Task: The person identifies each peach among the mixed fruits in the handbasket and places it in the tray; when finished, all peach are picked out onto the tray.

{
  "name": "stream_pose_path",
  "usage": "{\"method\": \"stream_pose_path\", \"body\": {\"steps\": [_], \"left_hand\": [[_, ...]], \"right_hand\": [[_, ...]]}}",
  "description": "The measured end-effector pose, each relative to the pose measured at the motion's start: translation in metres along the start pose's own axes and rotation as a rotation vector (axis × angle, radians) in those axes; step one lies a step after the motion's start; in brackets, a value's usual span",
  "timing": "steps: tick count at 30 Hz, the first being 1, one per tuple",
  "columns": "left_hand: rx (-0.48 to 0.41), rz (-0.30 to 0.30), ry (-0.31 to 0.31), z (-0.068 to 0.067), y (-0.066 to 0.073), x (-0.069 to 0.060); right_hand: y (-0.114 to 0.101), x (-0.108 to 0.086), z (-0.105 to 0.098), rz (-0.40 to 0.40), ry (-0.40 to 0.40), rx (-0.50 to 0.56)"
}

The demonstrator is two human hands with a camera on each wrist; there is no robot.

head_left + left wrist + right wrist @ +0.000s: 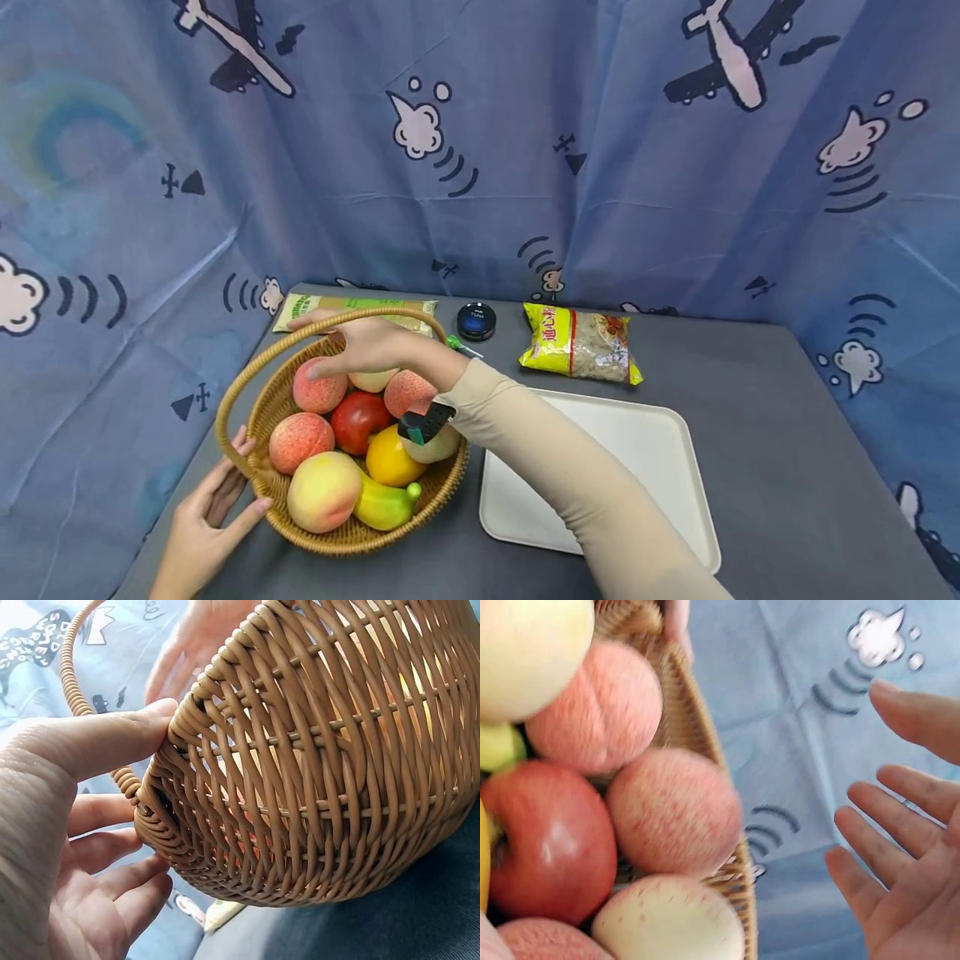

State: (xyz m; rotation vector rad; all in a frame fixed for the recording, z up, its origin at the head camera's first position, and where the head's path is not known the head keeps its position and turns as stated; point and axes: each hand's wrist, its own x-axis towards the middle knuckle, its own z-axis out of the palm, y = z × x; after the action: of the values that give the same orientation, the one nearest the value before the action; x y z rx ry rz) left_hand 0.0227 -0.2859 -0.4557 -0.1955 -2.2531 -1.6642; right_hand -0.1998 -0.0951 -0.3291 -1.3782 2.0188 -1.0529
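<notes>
A wicker basket (352,546) with an arched handle (255,367) holds several fruits. Among them are a pale yellow peach (324,492), a red apple (360,422), a yellow fruit (393,458), a yellow-green banana (384,505) and pinkish peaches (675,814). At the basket's left side my left hand (198,525) grips the rim by the handle's base, thumb on one side and fingers on the other. My right hand (371,343) is over the basket's far part, under the handle arch, fingers extended and holding nothing; the right wrist view shows its palm beside the rim.
Right of the basket lies a white tray (690,483), partly covered by the right sleeve. Behind stand a dark blue round tin (476,321) and a yellow food packet (585,343). Another packet (307,308) lies behind the basket. A patterned blue curtain (480,167) closes off the back.
</notes>
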Motion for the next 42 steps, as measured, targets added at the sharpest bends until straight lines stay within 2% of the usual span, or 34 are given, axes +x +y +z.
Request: {"method": "stream_pose_path", "body": {"steps": [9,17,21,25,30,38,42], "left_hand": [[0.027,0.018,-0.027,0.001,0.001,0.001],[0.104,0.016,0.003,-0.002,0.002,0.0],[0.105,0.025,0.003,-0.001,0.002,0.001],[0.098,0.049,0.005,0.0,0.003,0.001],[0.095,0.073,0.012,0.001,0.006,0.002],[0.133,0.052,0.013,0.002,0.007,0.002],[0.139,0.043,0.012,0.002,0.006,0.001]], "right_hand": [[0.025,0.025,-0.001,0.184,-0.186,-0.021],[0.038,0.044,0.004,0.21,-0.297,0.007],[0.046,0.047,0.006,0.234,-0.314,0.014],[0.05,0.046,0.008,0.238,-0.299,0.009],[0.052,0.047,0.011,0.231,-0.291,-0.03],[0.056,0.047,0.015,0.162,-0.311,-0.123],[0.055,0.047,0.015,0.158,-0.312,-0.133]]}}
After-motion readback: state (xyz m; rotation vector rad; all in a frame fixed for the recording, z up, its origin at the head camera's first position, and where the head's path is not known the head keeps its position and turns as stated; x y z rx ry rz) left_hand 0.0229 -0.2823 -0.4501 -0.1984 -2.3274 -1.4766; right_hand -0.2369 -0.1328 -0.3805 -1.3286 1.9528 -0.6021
